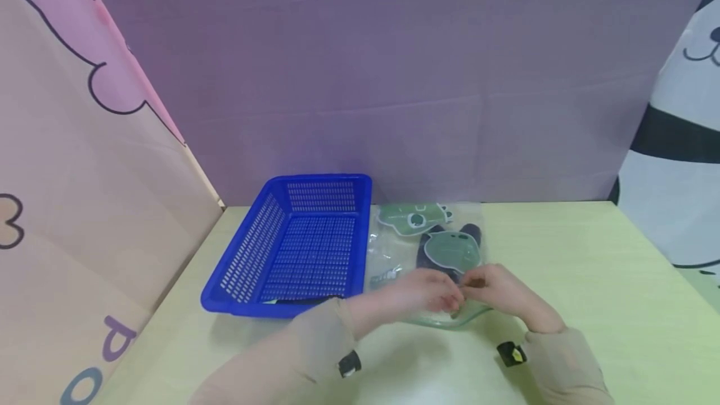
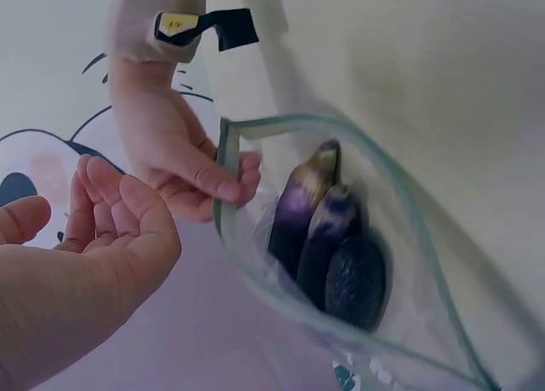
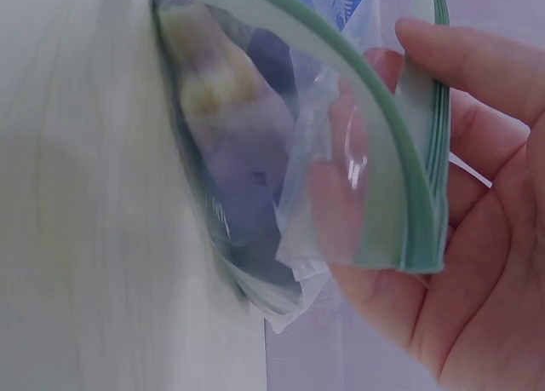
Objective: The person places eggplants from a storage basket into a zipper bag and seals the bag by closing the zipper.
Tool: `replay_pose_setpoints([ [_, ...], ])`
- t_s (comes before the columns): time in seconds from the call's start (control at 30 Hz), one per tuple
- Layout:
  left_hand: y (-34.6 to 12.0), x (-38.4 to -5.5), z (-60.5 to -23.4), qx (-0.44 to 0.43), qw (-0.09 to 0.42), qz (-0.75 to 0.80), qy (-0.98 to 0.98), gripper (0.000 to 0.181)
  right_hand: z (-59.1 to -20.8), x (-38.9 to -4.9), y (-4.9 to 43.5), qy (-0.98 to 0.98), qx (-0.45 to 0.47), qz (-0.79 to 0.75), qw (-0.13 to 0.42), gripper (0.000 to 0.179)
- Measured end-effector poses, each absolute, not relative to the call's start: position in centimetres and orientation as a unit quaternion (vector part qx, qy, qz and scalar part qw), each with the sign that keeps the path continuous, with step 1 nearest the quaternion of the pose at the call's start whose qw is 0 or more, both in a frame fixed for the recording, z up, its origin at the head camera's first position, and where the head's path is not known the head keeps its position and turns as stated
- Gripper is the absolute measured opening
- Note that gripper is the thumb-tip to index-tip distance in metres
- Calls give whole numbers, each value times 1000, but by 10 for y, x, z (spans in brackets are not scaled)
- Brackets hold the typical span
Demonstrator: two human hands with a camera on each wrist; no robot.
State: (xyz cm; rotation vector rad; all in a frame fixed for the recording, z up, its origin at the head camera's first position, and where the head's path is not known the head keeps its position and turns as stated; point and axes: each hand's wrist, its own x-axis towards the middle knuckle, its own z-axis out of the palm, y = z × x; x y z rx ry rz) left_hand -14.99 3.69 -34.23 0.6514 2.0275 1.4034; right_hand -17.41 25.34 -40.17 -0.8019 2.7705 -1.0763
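A clear zip bag [image 1: 388, 245] with green cartoon prints lies on the table, its green-edged mouth toward me. Through the gaping mouth, the left wrist view shows two eggplants [image 2: 294, 205] and a dark, bumpy avocado [image 2: 358, 280] side by side. My right hand [image 1: 500, 289] pinches one end of the green zip edge [image 3: 421, 195] between thumb and fingers. Close beside that corner is my left hand [image 1: 422, 292], its fingers loosely bent and holding nothing, as the left wrist view shows.
Left of the bag stands a blue perforated basket [image 1: 367, 230], with a dark item [image 1: 304, 301] partly visible at its near end. A purple cloth wall [image 1: 349, 80] closes off the back of the pale table [image 1: 557, 255]. Printed cloth hangs at both sides.
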Motion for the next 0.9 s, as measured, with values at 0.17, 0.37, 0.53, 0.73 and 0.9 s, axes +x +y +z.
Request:
replay_pose_setpoints([
  [0.17, 30, -156, -326, 232, 286, 538, 758, 28, -401, -176, 253, 897, -264, -354, 37, 12],
  [0.37, 19, -168, -305, 247, 269, 505, 782, 28, -403, -176, 254, 893, -265, -362, 37, 14],
  [0.53, 8, -178, -292, 251, 258, 470, 806, 30, -405, -176, 255, 889, -277, -363, 29, 13],
  [0.73, -2, -186, -286, 230, 242, 483, 810, 30, -405, -176, 255, 892, -277, -357, 24, 13],
  [0.9, -11, -196, -286, 212, 214, 487, 820, 30, -404, -175, 255, 892, -275, -357, 24, 13],
])
